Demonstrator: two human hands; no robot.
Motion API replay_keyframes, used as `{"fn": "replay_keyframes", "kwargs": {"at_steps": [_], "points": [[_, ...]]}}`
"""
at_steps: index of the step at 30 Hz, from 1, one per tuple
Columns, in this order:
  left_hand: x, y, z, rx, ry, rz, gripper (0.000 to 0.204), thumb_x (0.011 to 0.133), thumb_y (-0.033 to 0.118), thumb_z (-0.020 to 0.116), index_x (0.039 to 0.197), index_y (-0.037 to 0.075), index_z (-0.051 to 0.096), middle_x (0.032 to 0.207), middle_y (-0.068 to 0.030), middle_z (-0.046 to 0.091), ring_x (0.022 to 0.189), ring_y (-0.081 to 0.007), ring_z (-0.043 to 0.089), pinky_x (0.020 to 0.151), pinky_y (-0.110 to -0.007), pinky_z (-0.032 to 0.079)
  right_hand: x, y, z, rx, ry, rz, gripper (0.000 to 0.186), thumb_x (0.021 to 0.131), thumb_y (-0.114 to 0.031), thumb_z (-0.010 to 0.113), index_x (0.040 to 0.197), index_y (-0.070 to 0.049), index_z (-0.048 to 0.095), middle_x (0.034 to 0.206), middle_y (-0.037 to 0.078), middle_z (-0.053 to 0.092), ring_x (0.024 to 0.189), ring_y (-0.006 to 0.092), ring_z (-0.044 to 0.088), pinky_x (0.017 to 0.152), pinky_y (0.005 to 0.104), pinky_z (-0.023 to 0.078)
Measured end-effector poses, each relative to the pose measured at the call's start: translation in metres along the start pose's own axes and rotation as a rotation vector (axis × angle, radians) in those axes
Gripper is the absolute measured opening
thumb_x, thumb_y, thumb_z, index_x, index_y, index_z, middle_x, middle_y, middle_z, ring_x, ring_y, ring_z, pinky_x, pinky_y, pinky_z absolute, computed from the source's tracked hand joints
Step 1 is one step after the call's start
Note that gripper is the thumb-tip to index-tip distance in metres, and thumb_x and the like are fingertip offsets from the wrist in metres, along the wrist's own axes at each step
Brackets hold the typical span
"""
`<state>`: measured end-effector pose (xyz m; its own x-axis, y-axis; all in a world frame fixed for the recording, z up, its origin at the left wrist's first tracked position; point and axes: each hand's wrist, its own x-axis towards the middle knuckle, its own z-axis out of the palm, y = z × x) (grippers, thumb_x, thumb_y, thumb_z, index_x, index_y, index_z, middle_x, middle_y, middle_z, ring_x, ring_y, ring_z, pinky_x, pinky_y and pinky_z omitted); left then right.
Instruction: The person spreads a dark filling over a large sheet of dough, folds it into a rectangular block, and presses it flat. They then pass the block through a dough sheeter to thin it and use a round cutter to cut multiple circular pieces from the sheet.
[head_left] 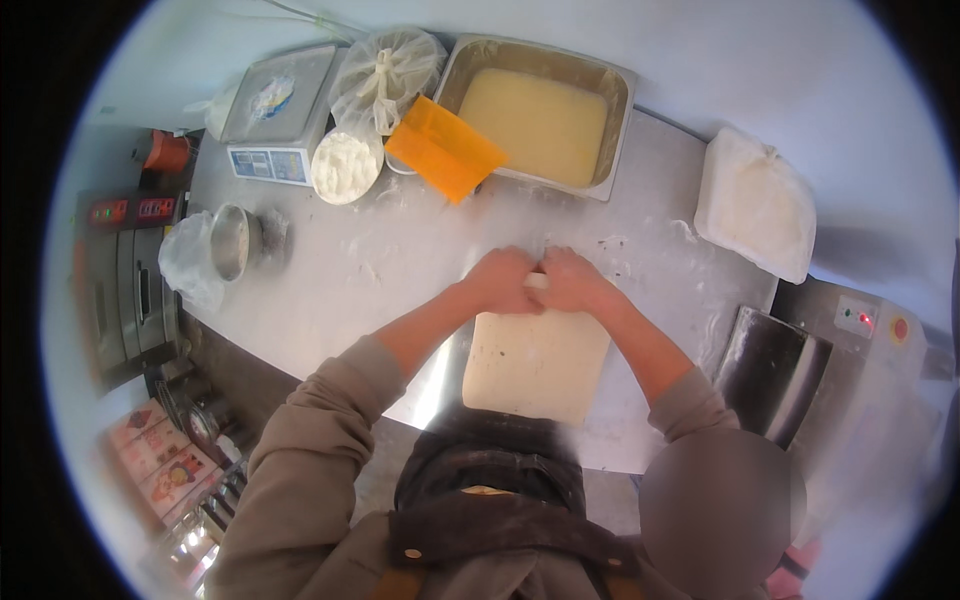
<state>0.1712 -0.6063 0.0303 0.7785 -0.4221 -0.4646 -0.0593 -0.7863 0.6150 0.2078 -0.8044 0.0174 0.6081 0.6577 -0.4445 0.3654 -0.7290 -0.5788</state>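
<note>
A flat, pale sheet of dough (535, 368) lies on the metal worktable in front of me, its near end close to the table's front edge. My left hand (505, 282) and my right hand (574, 282) meet at the sheet's far end. Both have their fingers curled down onto the dough, thumbs close together. Between them shows a short bit of the dough's far edge, which looks raised or folded. The fingertips are mostly hidden beneath the hands.
Along the back stand a digital scale (282, 100), a bowl of white powder (346, 166), a tied plastic bag (390, 75), an orange sheet (443, 150) and a deep metal pan (622, 120) of pale yellow contents. A metal bowl (235, 243) sits left, a white tub (757, 205) right, beside a machine (862, 345).
</note>
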Motion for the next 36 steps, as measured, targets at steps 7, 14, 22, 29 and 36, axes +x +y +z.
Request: {"fn": "replay_keyframes", "kwargs": {"at_steps": [7,14,22,29,36], "points": [[-0.015,-0.029,0.036,-0.143,0.405,0.117,0.026,0.096,0.032,0.069,0.108,0.009,0.073,0.111,-0.0126,0.068,0.106,-0.0359,0.066,0.092,-0.049,0.056,-0.014,0.008,0.028,-0.135,0.279,-0.054,0.048,0.106,-0.046,0.061,0.107,-0.003,0.081,0.116,0.017,0.071,0.113,0.0377,0.063,0.101,0.049,0.052],[0.006,-0.021,0.041,-0.038,0.502,0.021,0.015,0.1,0.019,0.06,0.108,0.008,0.065,0.111,-0.0128,0.062,0.108,-0.038,0.063,0.09,-0.051,0.055,-0.001,0.0,0.03,-0.089,0.528,0.008,0.034,0.104,-0.035,0.065,0.097,-0.004,0.078,0.107,0.013,0.07,0.104,0.0377,0.066,0.089,0.0515,0.055],[-0.058,-0.015,0.087,-0.135,0.992,0.052,0.039,0.097,0.007,0.065,0.136,0.007,0.063,0.141,-0.0197,0.06,0.132,-0.0423,0.058,0.108,-0.049,0.053,-0.095,-0.043,0.073,-0.025,0.758,-0.063,0.042,0.097,-0.023,0.073,0.134,-0.002,0.07,0.143,0.022,0.062,0.138,0.0423,0.055,0.117,0.0563,0.042],[-0.18,0.012,0.214,-0.456,1.0,-0.296,0.055,0.102,0.006,0.059,0.156,0.0,0.049,0.157,-0.024,0.054,0.145,-0.0432,0.053,0.118,-0.05,0.048,-0.131,-0.113,0.154,-0.042,0.524,-0.29,0.064,0.099,-0.026,0.071,0.155,0.0,0.055,0.164,0.026,0.046,0.156,0.0446,0.04,0.13,0.0651,0.028],[-0.214,0.021,0.265,-0.867,1.036,-0.353,0.062,0.106,-0.006,0.045,0.167,-0.001,0.037,0.171,-0.0262,0.042,0.148,-0.0364,0.057,0.119,-0.043,0.049,-0.103,-0.144,0.181,-0.252,0.439,-0.465,0.058,0.104,-0.029,0.063,0.153,0.001,0.058,0.161,0.018,0.052,0.159,0.0357,0.04,0.131,0.0594,0.029]]}}
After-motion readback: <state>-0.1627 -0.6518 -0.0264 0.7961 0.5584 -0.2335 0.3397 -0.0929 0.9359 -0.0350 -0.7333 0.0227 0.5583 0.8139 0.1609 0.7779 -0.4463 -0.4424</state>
